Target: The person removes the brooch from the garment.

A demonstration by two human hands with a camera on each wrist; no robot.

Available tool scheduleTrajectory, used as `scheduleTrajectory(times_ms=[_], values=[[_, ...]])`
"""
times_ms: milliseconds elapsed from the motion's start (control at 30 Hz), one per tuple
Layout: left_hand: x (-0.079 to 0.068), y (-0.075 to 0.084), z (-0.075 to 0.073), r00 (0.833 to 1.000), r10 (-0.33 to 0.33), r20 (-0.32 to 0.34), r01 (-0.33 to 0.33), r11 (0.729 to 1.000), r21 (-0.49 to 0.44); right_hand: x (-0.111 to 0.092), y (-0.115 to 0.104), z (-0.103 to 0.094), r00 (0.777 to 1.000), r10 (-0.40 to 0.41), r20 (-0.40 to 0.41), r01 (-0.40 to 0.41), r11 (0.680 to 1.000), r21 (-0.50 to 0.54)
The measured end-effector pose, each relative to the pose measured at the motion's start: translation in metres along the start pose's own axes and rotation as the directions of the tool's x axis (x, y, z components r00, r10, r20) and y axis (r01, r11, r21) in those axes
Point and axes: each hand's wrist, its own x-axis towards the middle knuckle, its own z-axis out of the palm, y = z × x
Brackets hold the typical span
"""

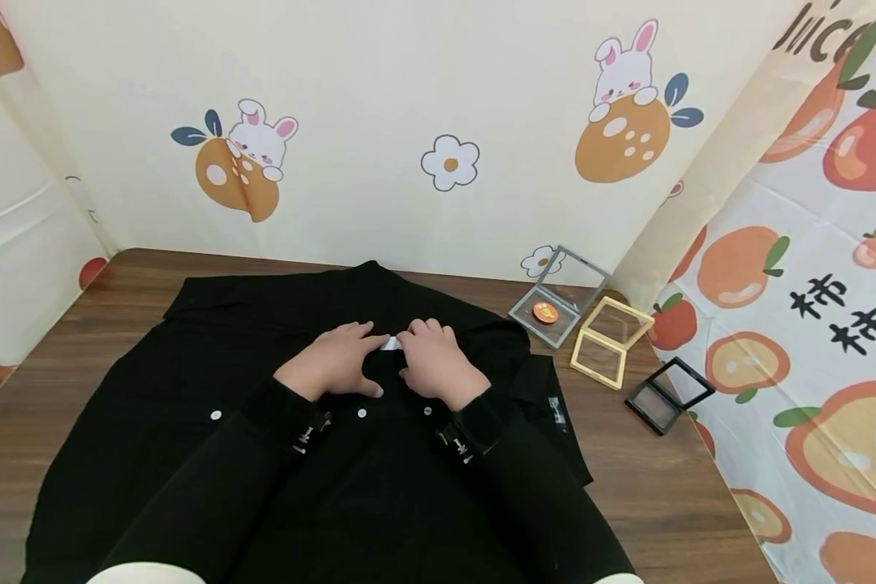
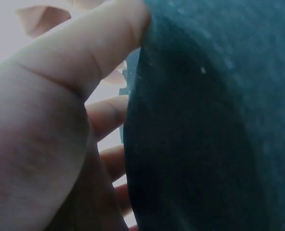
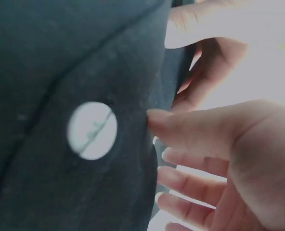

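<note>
A black shirt (image 1: 212, 349) with white buttons (image 1: 216, 414) lies spread over the table. Near its collar both hands meet, a small white label (image 1: 392, 344) showing between them. My left hand (image 1: 336, 361) grips the cloth there; in the left wrist view its thumb (image 2: 104, 43) lies over the dark fabric edge, with the other fingers partly hidden behind. The right hand (image 1: 441, 361) pinches the cloth just across from it. In the right wrist view that thumb (image 3: 200, 125) touches the fabric's edge beside a large white button (image 3: 92, 130).
To the right of the shirt on the brown wooden table (image 1: 672, 503) stand three hinged square frames: a grey one (image 1: 555, 296) holding an orange disc (image 1: 545, 312), a yellow one (image 1: 611, 341) and a black one (image 1: 667, 395). Printed cloth (image 1: 445, 73) hangs behind and at both sides.
</note>
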Motion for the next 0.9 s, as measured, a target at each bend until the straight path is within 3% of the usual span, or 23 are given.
scheduleTrajectory(times_ms=[333,900], values=[[0.001,-0.001,0.002,1.000,-0.002,-0.009,0.002,1.000,-0.001,-0.019,0.004,0.007,0.997,-0.069,-0.031,0.065,0.993,-0.100],[0.000,-0.002,0.002,1.000,0.012,-0.007,-0.012,1.000,0.008,-0.019,-0.003,0.010,0.996,-0.084,0.032,0.089,0.975,-0.203]])
